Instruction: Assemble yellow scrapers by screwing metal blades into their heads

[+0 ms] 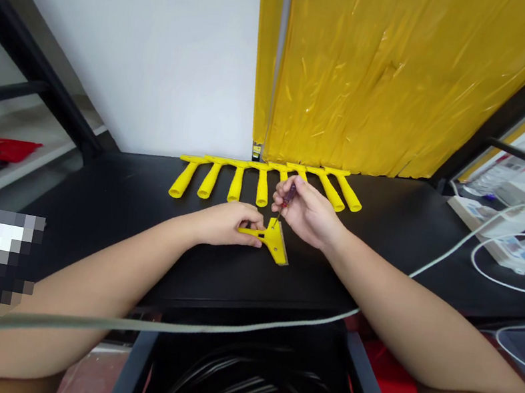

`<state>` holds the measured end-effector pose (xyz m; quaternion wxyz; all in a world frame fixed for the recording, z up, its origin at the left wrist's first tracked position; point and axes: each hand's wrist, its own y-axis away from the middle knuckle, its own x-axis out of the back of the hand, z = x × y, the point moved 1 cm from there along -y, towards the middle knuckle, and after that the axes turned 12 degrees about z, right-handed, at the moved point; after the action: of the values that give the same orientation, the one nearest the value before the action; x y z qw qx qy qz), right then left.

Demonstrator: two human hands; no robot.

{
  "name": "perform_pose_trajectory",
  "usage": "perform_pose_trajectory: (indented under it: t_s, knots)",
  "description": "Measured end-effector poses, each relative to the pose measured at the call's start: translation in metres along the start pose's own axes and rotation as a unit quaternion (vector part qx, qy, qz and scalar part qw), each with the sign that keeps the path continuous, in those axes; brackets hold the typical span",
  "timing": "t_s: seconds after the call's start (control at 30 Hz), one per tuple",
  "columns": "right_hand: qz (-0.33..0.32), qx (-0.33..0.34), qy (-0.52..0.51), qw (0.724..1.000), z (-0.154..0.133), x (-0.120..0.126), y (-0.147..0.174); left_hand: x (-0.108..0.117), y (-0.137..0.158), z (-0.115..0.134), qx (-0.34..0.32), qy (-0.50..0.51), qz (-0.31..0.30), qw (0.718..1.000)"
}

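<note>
A yellow scraper [276,245] with a thin metal blade along its wide end lies just over the black table. My left hand [232,224] is closed around its handle, and the head points right. In my right hand [308,211] is a small screwdriver [289,194] with a dark reddish handle. Its shaft slants down, and the tip meets the upper part of the scraper head, near a screw spot. Behind my hands, several more yellow scrapers [236,182] stand in a row along the back, handles toward me; my right hand partly covers some of them.
A white cable [238,332] runs across in front of the black table [139,202]. White power strips [500,232] and a plastic bottle [523,161] are at the right. A white panel [165,57] and yellow sheeting [390,77] rise behind. Below is a dark bin [250,384].
</note>
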<state>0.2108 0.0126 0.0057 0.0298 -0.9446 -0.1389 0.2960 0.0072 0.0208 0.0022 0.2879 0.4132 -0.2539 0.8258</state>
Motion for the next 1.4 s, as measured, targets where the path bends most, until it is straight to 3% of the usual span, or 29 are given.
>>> perform_pose_trajectory:
  t_s: [0.13,0.4,0.57,0.8,1.07,1.4]
  knots:
    - [-0.018,-0.026,-0.023,0.999,0.001,0.0,0.004,0.0,0.001,-0.002,-0.008,-0.001,0.001,1.0]
    - [0.017,0.017,0.008,1.0,0.001,0.001,0.007,0.0,0.003,-0.004,-0.002,0.003,0.001,1.0]
    - [-0.006,-0.024,-0.02,0.999,0.005,0.003,0.007,0.002,0.004,-0.001,0.01,-0.006,-0.004,1.0]
    - [0.0,0.005,0.002,1.0,0.002,0.003,0.005,0.001,0.007,-0.001,0.019,-0.001,-0.008,1.0]
    - [0.016,-0.057,-0.066,0.996,-0.009,0.009,0.003,0.004,0.007,0.004,0.012,-0.003,-0.015,1.0]
    - [-0.118,-0.148,-0.06,0.98,-0.01,0.019,0.016,0.005,0.006,0.005,0.014,-0.004,-0.018,1.0]
